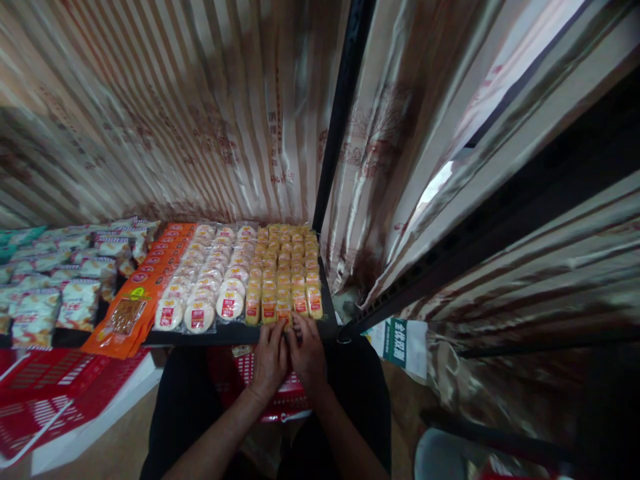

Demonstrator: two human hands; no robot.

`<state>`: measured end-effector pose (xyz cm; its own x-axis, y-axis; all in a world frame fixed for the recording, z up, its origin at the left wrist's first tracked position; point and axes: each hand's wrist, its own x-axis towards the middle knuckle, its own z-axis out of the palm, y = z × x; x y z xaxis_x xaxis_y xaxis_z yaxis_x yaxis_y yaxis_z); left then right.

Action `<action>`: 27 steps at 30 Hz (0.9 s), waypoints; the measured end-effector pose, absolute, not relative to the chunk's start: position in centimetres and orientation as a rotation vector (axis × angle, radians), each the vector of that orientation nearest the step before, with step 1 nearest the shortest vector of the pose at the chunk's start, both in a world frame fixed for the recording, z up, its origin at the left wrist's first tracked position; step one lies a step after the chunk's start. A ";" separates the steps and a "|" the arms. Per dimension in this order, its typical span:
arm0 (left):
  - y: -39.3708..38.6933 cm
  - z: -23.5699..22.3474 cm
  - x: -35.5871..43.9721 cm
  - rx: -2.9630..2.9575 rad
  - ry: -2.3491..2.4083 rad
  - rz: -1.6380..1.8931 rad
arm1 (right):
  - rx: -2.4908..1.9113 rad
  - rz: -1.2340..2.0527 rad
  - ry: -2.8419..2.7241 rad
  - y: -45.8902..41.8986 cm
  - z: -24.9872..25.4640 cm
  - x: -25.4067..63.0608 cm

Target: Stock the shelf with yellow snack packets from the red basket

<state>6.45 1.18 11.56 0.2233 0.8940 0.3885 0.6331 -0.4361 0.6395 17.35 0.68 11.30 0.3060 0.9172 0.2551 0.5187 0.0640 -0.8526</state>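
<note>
Yellow wrapped snacks [284,273] stand in close rows on a dark shelf [329,321], seen from my head camera, at 12 o'clock from my hands. Their red labels face me along the front row, I judge so that they read from this side. My left hand [271,360] and right hand [307,353] meet at the front edge of this block, fingers slightly bent, tips at the middle front packet; I cannot tell whether either hand grips it or only touches it.

At 10 o'clock lie overlapping columns of round white crackers [201,315] in clear wrappers. Farther out that way, orange packs [145,287] overlap in a slanting line, seemingly fanned to save room. Between 9 and 10 o'clock, small white bags [80,300] crowd together. Each kind keeps its own strip, perhaps to keep kinds apart.

At 6 o'clock, below my hands and between my knees, sits a red basket [245,367], perhaps put there for easy reach; one pale item [241,350] shows at its far side, too small to name. Just below 9 o'clock are more red baskets [55,373], contents unclear. At 4 o'clock, a pale tub [434,445] stands in shadow, its contents too dim to make out.
</note>
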 end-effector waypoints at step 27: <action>1.0 10.0 6.6 2.225 1.407 1.072 | -1.686 0.484 -1.366 0.7 10.9 17.4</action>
